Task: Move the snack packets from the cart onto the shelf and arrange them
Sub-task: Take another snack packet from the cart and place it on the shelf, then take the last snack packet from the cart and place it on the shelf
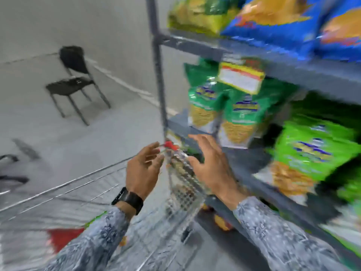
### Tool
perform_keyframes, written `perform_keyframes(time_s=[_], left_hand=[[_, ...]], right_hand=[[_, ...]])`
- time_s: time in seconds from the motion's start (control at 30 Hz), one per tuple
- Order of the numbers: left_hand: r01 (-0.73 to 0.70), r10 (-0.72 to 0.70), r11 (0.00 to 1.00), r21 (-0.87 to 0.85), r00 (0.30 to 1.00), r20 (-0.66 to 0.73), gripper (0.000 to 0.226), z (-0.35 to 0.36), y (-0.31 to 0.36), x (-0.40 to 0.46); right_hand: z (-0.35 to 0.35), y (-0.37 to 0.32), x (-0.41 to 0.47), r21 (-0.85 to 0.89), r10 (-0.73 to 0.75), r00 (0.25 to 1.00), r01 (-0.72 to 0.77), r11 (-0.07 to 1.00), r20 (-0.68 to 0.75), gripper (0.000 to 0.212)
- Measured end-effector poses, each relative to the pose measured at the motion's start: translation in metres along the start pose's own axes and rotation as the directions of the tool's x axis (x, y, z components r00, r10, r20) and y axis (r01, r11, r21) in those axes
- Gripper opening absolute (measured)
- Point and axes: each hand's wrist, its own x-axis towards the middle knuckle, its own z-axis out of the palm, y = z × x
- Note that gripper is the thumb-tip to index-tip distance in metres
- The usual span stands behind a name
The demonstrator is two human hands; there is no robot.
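Note:
The view is blurred by motion. My left hand (143, 169) and my right hand (212, 163) hover side by side above the wire cart (181, 184), fingers spread, holding nothing. The right hand is just in front of the grey shelf (254, 53). Green snack packets (242, 114) stand on the middle shelf level, and more green packets (310, 151) lean at the right. Blue packets (277, 22) and a yellow-green packet (193, 14) sit on the upper level. Inside the cart I make out a red shape (64, 236) and a green edge (95, 220), too blurred to name.
A black chair (75, 81) stands on the grey floor at the far left, by the wall. The shelf's upright post (159, 75) rises just beyond the cart's red-tipped corner (171, 144). A yellow price label (241, 77) hangs from the upper shelf edge. Dark objects (11, 169) lie at the left edge.

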Motion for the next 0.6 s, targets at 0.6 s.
perform_keyframes(time_s=[0.6], left_hand=[[0.837,-0.872,0.338,0.430,0.450,-0.192,0.049,-0.087,-0.355,-0.024]], right_hand=[[0.449,0.064,-0.058,-0.301,0.437,0.230,-0.454,0.839,0.870,0.046]])
